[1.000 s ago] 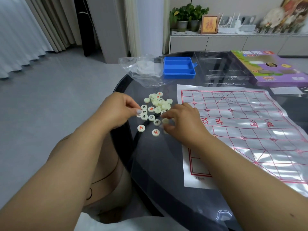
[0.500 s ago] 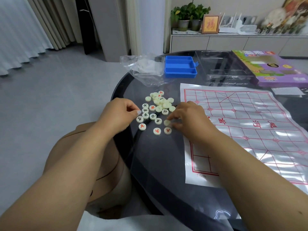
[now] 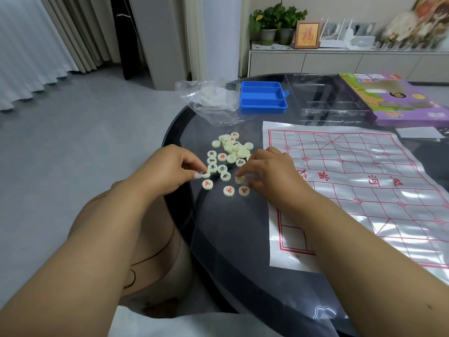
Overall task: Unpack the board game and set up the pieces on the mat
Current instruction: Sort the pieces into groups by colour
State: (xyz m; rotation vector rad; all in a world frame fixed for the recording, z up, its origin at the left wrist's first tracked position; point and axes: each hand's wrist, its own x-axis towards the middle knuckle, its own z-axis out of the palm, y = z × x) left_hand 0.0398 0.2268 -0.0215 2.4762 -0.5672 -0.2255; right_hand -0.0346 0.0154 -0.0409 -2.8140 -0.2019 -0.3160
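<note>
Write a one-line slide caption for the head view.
Left hand and right hand each pinch a piece from the pile on the table; the mat has none.

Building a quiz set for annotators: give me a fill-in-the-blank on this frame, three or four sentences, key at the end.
1. The game pieces lie on the glass table, to the ____ of the mat as seen in the head view.
2. The lines printed on the mat are ____ in colour.
3. The tray beyond the pieces is ____ in colour.
4. The number of pieces standing on the mat is ____.

Missing words: left; red; blue; zero
</note>
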